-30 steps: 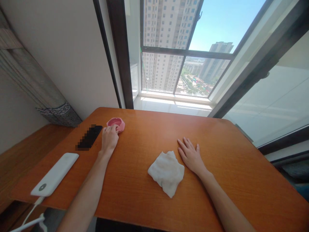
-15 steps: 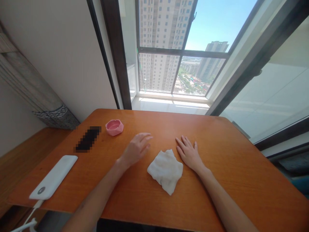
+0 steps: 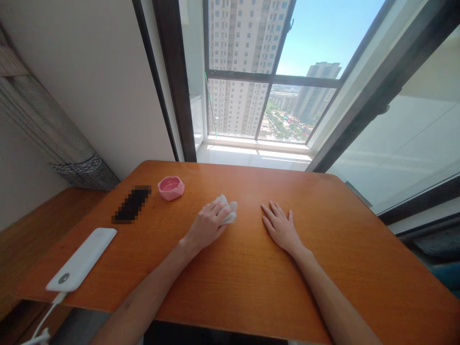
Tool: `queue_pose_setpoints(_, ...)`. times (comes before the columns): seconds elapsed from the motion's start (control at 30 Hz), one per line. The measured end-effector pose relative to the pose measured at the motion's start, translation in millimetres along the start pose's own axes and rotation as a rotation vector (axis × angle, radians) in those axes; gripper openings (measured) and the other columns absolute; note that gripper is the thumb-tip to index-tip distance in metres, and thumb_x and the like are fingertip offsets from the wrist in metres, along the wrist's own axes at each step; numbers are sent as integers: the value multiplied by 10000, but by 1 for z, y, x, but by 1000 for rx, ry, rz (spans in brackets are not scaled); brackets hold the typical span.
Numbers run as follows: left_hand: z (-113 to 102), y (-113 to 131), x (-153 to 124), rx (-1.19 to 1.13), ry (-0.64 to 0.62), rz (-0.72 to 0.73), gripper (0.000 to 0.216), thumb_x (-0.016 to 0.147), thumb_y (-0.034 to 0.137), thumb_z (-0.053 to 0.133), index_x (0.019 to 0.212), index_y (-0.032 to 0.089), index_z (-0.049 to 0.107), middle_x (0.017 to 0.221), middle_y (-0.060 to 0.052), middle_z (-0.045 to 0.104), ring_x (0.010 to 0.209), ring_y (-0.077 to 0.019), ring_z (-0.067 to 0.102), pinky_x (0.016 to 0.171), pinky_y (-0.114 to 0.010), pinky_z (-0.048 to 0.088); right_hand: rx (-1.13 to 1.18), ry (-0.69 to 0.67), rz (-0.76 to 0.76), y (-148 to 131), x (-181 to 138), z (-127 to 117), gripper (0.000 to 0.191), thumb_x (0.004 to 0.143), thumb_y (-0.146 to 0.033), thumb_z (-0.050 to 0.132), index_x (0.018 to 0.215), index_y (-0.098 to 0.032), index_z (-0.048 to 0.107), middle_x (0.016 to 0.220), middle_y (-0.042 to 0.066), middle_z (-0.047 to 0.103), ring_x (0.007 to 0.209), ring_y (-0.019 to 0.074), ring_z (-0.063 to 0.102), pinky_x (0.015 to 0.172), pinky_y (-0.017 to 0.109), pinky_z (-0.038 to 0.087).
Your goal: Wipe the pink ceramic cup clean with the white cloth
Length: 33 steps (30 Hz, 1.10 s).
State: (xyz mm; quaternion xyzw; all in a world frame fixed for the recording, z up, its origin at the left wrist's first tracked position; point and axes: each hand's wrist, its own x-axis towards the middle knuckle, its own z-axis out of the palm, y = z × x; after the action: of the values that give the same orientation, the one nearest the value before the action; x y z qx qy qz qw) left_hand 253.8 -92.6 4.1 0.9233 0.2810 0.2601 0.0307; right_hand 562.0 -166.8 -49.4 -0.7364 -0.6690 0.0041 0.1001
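A crumpled white cloth [image 3: 232, 214] is bunched under the fingers of my left hand [image 3: 207, 223], which grips it near the middle of the wooden table [image 3: 237, 287]. Part of the cloth is hidden beneath the fingers and palm. To the right, my right hand [image 3: 282, 227] lies flat on the tabletop, fingers spread, holding nothing. It is apart from the cloth. Beyond my left hand, toward the back left, sits a pink faceted bowl-like dish [image 3: 171, 188].
A white power bank [image 3: 82, 258] with a cable [image 3: 48, 314] lies at the table's left edge. Behind it is a dark pixelated object [image 3: 132, 205]. A curtain [image 3: 79, 153] hangs at the left, and a window [image 3: 266, 110] stands beyond the far edge.
The cloth lay spread out between my hands and is now bunched up in my left hand, farther from me. My left fingers have closed on it. My right hand has stayed put.
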Motion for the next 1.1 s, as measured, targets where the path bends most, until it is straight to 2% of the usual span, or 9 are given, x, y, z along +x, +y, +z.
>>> queue_pose_setpoints(0.13,-54,-64,-12,229,349,-384,345,1046,332,525,1363,220,607,1458,-137,629,1427,-341,513,1260,-520,385,-1,8,-6,1,1,2,532,1128,-402,313,1621,-283,472,1746,136,364,1636,322,298,1273,756,151)
queue_pose_setpoints(0.23,-76,-104,-37,360,461,-645,429,1033,399,516,1391,180,606,1478,-187,600,1459,-385,476,1250,-571,383,5,5,-10,2,1,4,540,1126,-407,312,1626,-272,466,1747,140,362,1634,329,297,1267,766,153)
queue_pose_setpoints(0.33,-64,-125,-62,371,247,-796,527,1013,454,507,1432,147,599,1452,-238,622,1422,-439,522,1179,-616,446,8,13,-13,3,0,4,543,1126,-410,305,1627,-269,464,1744,146,366,1634,332,296,1263,769,159)
queue_pose_setpoints(0.4,-45,-128,-74,330,12,-809,740,1002,494,505,1588,50,418,1562,-332,518,1464,-492,490,1166,-668,438,10,17,-14,4,0,4,542,1127,-410,304,1626,-272,465,1741,148,370,1631,332,304,1263,769,157)
queue_pose_setpoints(0.6,-18,-122,-78,276,-146,-904,1040,993,656,491,1685,-14,100,1720,-391,211,1610,-540,245,1229,-787,238,7,8,-4,3,0,3,535,1127,-406,319,1626,-280,463,1747,136,362,1635,327,297,1270,762,151)
queue_pose_setpoints(0.73,-41,-109,-61,354,144,-867,813,1017,641,478,1574,52,417,1723,-351,254,1596,-556,249,1211,-855,154,2,10,-9,2,0,2,537,1126,-397,311,1626,-272,462,1742,142,369,1635,328,296,1269,761,152)
queue_pose_setpoints(0.87,-43,-86,-38,274,397,-557,438,1084,382,397,1416,162,579,1697,-201,397,1609,-361,337,1319,-616,271,-5,16,-4,1,0,3,536,1128,-393,304,1625,-273,462,1745,142,363,1635,326,296,1269,759,149)
queue_pose_setpoints(0.97,-15,-73,-27,92,141,-297,431,1095,323,366,1463,236,573,1654,-100,498,1597,-270,388,1329,-516,329,-1,12,-6,2,0,5,539,1126,-396,306,1629,-273,456,1743,139,368,1634,325,295,1271,757,147)
queue_pose_setpoints(1.1,24,-71,-26,38,-183,-285,541,1099,452,415,1589,235,487,1714,-107,436,1622,-316,352,1335,-589,297,11,18,-11,3,0,6,543,1120,-390,313,1632,-278,455,1739,146,375,1630,333,301,1269,758,145)
